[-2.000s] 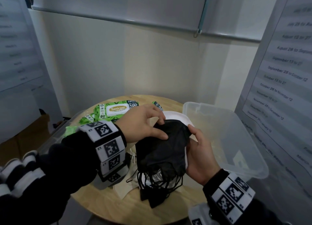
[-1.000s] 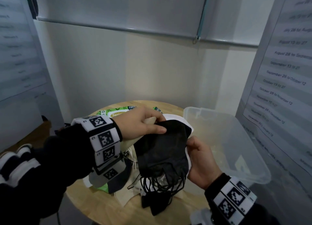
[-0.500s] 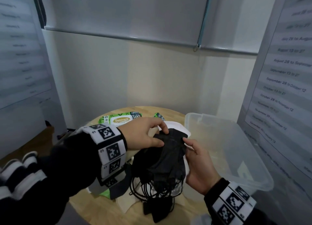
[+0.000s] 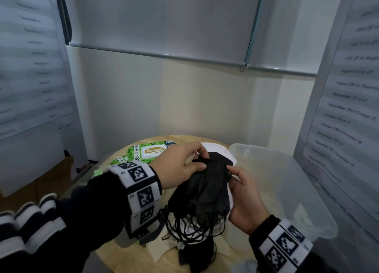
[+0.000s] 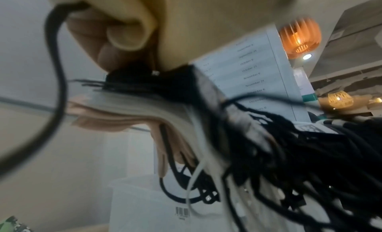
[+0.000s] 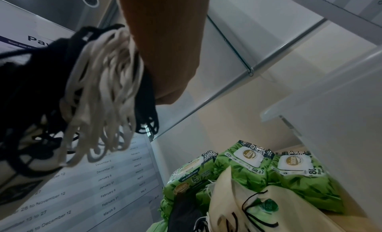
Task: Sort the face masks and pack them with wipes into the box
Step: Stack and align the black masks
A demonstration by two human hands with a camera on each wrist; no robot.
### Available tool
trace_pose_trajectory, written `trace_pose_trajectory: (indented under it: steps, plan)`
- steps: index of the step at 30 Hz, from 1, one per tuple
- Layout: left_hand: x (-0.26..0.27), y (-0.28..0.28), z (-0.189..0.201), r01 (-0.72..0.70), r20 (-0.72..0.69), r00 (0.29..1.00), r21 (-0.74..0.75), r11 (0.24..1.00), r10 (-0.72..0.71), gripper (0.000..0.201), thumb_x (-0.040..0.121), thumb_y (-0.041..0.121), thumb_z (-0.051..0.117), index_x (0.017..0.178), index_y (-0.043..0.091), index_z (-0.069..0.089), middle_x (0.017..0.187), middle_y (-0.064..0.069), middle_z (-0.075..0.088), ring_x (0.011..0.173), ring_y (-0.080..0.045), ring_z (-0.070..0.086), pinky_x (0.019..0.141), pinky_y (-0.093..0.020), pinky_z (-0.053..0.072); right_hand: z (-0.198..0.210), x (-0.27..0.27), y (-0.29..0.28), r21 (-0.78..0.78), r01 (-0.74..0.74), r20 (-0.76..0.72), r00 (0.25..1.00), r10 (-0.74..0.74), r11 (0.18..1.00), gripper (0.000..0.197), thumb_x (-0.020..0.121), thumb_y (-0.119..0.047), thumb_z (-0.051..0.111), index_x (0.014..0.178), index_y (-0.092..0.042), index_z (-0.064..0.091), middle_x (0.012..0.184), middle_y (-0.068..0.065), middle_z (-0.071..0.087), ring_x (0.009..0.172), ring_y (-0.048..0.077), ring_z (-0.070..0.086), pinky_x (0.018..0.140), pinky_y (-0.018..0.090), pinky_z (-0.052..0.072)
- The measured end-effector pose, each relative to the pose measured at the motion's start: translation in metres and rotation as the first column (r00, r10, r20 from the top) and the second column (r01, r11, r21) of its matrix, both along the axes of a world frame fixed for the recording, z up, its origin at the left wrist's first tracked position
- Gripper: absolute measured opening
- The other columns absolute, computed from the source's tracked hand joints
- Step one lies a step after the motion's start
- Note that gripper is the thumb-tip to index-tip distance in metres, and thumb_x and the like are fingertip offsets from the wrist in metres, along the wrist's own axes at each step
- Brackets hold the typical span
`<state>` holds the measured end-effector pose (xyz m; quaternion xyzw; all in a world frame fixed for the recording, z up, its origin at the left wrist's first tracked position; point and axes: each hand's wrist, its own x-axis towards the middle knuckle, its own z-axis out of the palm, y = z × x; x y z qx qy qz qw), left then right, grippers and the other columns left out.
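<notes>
**Both hands on the mask stack, centre frame**

Left fingers (image 4: 196, 149) curl over the top edge of the black masks (image 4: 205, 188), thumb pressed beneath, left hand (image 4: 176, 166) pinching. Right hand (image 4: 246, 196) cups the stack's right side, thumb on the black front, fingers wrapped behind the white masks (image 4: 230, 199). Ear loops (image 4: 190, 229) dangle in a tangle below. Upper left of the hands, green wipes (image 4: 151, 151) lie on the round table (image 4: 123, 258). At right, the clear box (image 4: 287, 190) sits just beside the right hand.
</notes>
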<state>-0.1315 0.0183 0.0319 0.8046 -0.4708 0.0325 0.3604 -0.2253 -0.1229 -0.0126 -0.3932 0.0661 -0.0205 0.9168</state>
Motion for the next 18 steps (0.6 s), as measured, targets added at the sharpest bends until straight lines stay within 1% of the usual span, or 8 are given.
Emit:
trace_pose_trajectory:
  steps: [2, 4, 7, 9, 11, 13, 15, 18]
  plan:
    - [-0.001, -0.001, 0.002, -0.011, 0.006, 1.0, 0.029, 1.0, 0.011, 0.016, 0.087, 0.021, 0.063, 0.103, 0.023, 0.06, 0.079, 0.024, 0.048, 0.086, -0.007, 0.05, 0.082, -0.02, 0.038, 0.002, 0.0, 0.0, -0.003, 0.006, 0.006, 1.0, -0.006, 1.0, 0.045, 0.084, -0.029, 0.041, 0.099, -0.002, 0.074, 0.107, 0.019, 0.068, 0.091, 0.029, 0.068, 0.079, 0.035, 0.056]
    - [-0.002, -0.001, 0.003, -0.017, 0.025, 1.0, 0.098, 0.995, 0.015, 0.022, 0.086, 0.028, 0.063, 0.108, 0.026, 0.057, 0.084, 0.024, 0.046, 0.091, -0.006, 0.05, 0.087, -0.023, 0.039, 0.002, 0.0, -0.001, -0.013, 0.007, 0.003, 1.0, -0.007, 1.0, 0.046, 0.084, -0.029, 0.04, 0.1, -0.002, 0.073, 0.107, 0.019, 0.068, 0.092, 0.029, 0.068, 0.081, 0.035, 0.055]
    - [-0.007, 0.0, 0.005, -0.06, 0.113, 0.993, 0.192, 0.979, 0.039, 0.032, 0.086, 0.039, 0.06, 0.116, 0.033, 0.052, 0.1, 0.018, 0.042, 0.099, -0.006, 0.047, 0.091, -0.029, 0.042, 0.004, 0.0, -0.002, -0.02, 0.018, 0.005, 1.0, -0.018, 1.0, 0.044, 0.082, -0.028, 0.043, 0.097, -0.001, 0.074, 0.103, 0.02, 0.069, 0.088, 0.028, 0.069, 0.078, 0.034, 0.056]
    - [-0.01, 0.001, 0.007, -0.1, 0.183, 0.981, 0.204, 0.974, 0.063, 0.035, 0.087, 0.041, 0.058, 0.12, 0.032, 0.05, 0.113, 0.013, 0.044, 0.107, -0.008, 0.048, 0.091, -0.03, 0.042, 0.006, 0.001, -0.002, -0.022, 0.033, 0.017, 0.999, -0.033, 0.999, 0.043, 0.081, -0.027, 0.044, 0.094, 0.0, 0.075, 0.099, 0.019, 0.07, 0.084, 0.028, 0.07, 0.075, 0.034, 0.057]
    - [-0.011, 0.0, 0.008, -0.128, 0.229, 0.97, 0.203, 0.971, 0.08, 0.037, 0.088, 0.042, 0.057, 0.122, 0.03, 0.049, 0.121, 0.01, 0.045, 0.111, -0.01, 0.047, 0.092, -0.031, 0.041, 0.009, 0.001, -0.002, -0.023, 0.044, 0.02, 0.999, -0.044, 0.999, 0.043, 0.08, -0.026, 0.045, 0.096, 0.0, 0.074, 0.1, 0.019, 0.07, 0.085, 0.028, 0.069, 0.076, 0.035, 0.057]
    - [-0.011, -0.001, 0.01, -0.137, 0.233, 0.968, 0.207, 0.969, 0.088, 0.038, 0.088, 0.041, 0.057, 0.122, 0.028, 0.049, 0.121, 0.008, 0.046, 0.113, -0.011, 0.048, 0.094, -0.034, 0.041, 0.012, 0.001, -0.003, -0.034, 0.048, 0.009, 0.999, -0.048, 0.998, 0.043, 0.079, -0.027, 0.046, 0.098, 0.001, 0.073, 0.102, 0.02, 0.069, 0.086, 0.028, 0.069, 0.077, 0.035, 0.056]
    - [-0.011, -0.002, 0.011, -0.146, 0.228, 0.969, 0.228, 0.963, 0.093, 0.036, 0.088, 0.041, 0.056, 0.12, 0.026, 0.049, 0.117, 0.007, 0.048, 0.112, -0.012, 0.049, 0.094, -0.032, 0.04, 0.014, 0.0, -0.003, -0.052, 0.047, -0.007, 0.999, -0.048, 0.998, 0.045, 0.08, -0.028, 0.045, 0.103, 0.001, 0.07, 0.104, 0.019, 0.068, 0.088, 0.028, 0.068, 0.078, 0.034, 0.056]
    - [-0.01, -0.003, 0.015, -0.159, 0.254, 0.963, 0.268, 0.95, 0.089, 0.029, 0.088, 0.042, 0.055, 0.112, 0.026, 0.051, 0.11, 0.008, 0.047, 0.104, -0.012, 0.048, 0.082, -0.024, 0.036, 0.016, -0.002, -0.002, -0.085, 0.028, -0.013, 0.999, -0.029, 0.996, 0.051, 0.08, -0.035, 0.045, 0.11, -0.001, 0.067, 0.108, 0.019, 0.067, 0.091, 0.028, 0.067, 0.081, 0.034, 0.054]
